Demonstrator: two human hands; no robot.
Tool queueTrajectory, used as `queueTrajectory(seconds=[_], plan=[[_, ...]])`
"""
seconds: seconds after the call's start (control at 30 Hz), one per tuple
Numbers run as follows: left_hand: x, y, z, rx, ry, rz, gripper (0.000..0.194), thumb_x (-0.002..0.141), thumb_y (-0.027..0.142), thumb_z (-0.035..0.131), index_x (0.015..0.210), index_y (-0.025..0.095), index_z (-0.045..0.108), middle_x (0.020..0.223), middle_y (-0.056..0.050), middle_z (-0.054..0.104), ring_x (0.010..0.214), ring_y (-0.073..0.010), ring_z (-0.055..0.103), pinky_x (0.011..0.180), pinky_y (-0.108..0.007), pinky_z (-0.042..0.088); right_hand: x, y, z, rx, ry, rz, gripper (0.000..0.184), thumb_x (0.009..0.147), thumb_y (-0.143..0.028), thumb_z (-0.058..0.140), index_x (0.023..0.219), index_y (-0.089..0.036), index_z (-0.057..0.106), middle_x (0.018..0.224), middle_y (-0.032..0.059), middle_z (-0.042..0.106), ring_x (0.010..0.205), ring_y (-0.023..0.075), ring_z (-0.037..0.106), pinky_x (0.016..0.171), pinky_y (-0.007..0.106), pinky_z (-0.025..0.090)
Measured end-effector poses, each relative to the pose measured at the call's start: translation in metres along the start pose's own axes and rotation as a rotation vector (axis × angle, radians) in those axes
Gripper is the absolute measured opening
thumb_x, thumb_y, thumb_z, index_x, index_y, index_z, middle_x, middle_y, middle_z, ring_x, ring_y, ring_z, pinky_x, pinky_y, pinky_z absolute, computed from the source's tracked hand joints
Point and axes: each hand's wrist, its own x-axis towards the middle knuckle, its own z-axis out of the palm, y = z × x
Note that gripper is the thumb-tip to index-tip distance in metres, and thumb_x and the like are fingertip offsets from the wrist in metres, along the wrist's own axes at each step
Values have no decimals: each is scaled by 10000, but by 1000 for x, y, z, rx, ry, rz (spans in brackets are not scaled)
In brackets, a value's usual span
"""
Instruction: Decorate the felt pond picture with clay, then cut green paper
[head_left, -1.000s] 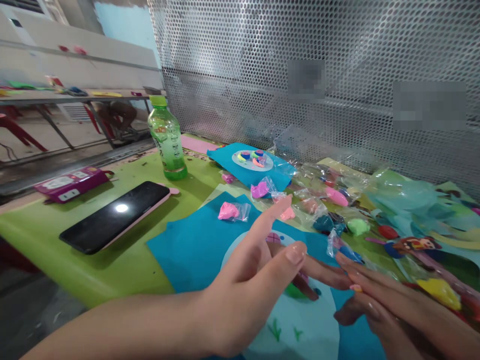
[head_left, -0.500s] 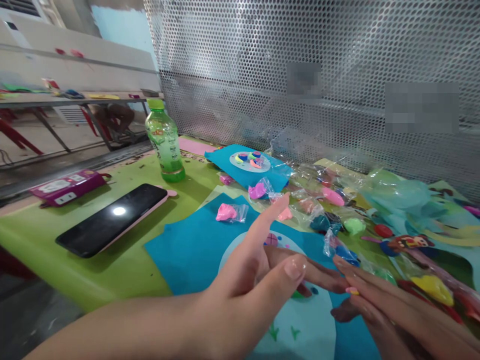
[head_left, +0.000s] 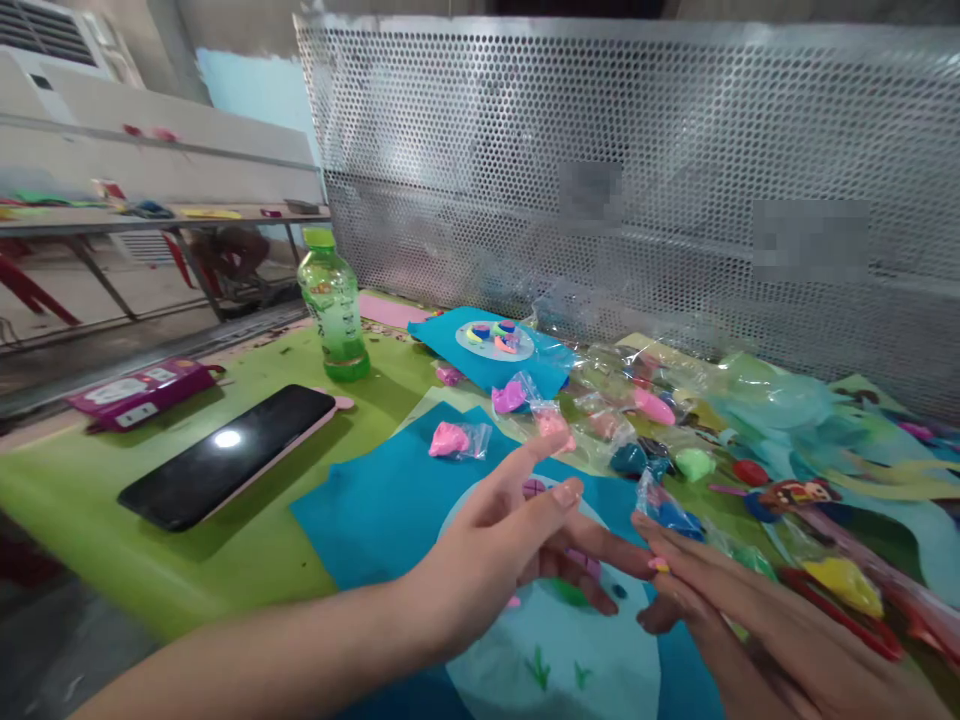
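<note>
Over a pale blue paper circle on blue paper, my two hands meet. My left hand has thumb and index finger stretched apart, and one longer fingertip touches a tiny pink-and-yellow piece of modelling clay. My right hand holds that piece at its fingers, which lie close together. Green clay grass shapes lie on the circle's lower part. Pink grid-marked clay and a green clay shape show partly behind my left hand.
A phone, purple box and green bottle stand left on the green table. Bagged pink clay lies ahead. Another decorated blue sheet is farther back. Clay bags and a yellow clay bag crowd the right. A perforated metal panel rises behind.
The view has tilted upward, showing the panel's top edge. Both hands appear slightly farther left, still meeting at the small clay piece. More of the clay shapes behind my left hand shows.
</note>
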Motion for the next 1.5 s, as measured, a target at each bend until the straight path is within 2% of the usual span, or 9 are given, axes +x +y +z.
queueTrajectory(seconds=[0.23,0.4,0.73,0.87,1.0,1.17,1.3,1.4,1.5], plan=[[4,0,-3,-64,64,-68,452,893,219,360,1300,82,221,706,-143,710,599,-186,669,546,-276,510,3,2,2,109,-83,48,219,844,-298,473,857,-254,687,825,-33,724,603,127,685,569,142,549],[5,1,-4,7,104,-56,504,878,221,387,1326,111,183,689,-129,708,628,-198,669,557,-288,500,0,4,6,140,-86,83,226,835,-315,484,866,-262,702,740,-27,725,579,126,680,570,147,549],[3,4,1,213,114,27,567,880,283,382,1354,123,114,733,-120,706,747,-238,666,615,-337,490,-2,10,17,444,-15,306,176,783,-240,579,896,-211,710,837,23,721,419,83,600,471,161,530],[7,11,-3,411,159,92,537,861,383,369,1315,133,229,804,-135,696,820,-256,652,668,-371,492,4,18,21,423,-15,372,230,802,-314,545,899,-185,708,783,42,722,408,107,601,521,224,539],[19,25,-17,589,234,229,475,849,424,363,1248,171,310,846,-106,678,877,-232,627,713,-347,483,7,33,29,323,-227,412,237,815,-309,511,855,-200,717,738,32,725,480,150,641,571,267,541],[35,45,-40,951,230,262,454,828,467,389,1163,161,407,834,-99,663,789,-224,620,605,-298,461,-15,45,28,278,-394,362,181,761,-226,559,808,-276,727,844,-14,720,719,203,684,672,302,551],[42,51,-61,1275,194,306,463,826,473,388,1196,196,409,942,-83,638,667,-192,579,620,-317,439,-36,53,25,202,-426,362,205,786,-233,534,863,-267,721,909,12,708,841,230,663,758,360,536],[44,54,-78,1467,126,289,438,839,439,358,1178,174,443,995,-111,620,846,-250,572,765,-393,425,-43,60,28,171,-446,334,201,777,-214,555,881,-272,716,922,8,707,906,223,634,794,352,525],[42,63,-91,1630,47,249,395,805,423,438,1099,177,533,1129,-138,573,1113,-311,443,946,-465,301,-47,66,30,152,-462,316,211,776,-187,560,889,-280,711,955,-6,699,947,224,609,819,375,514]])
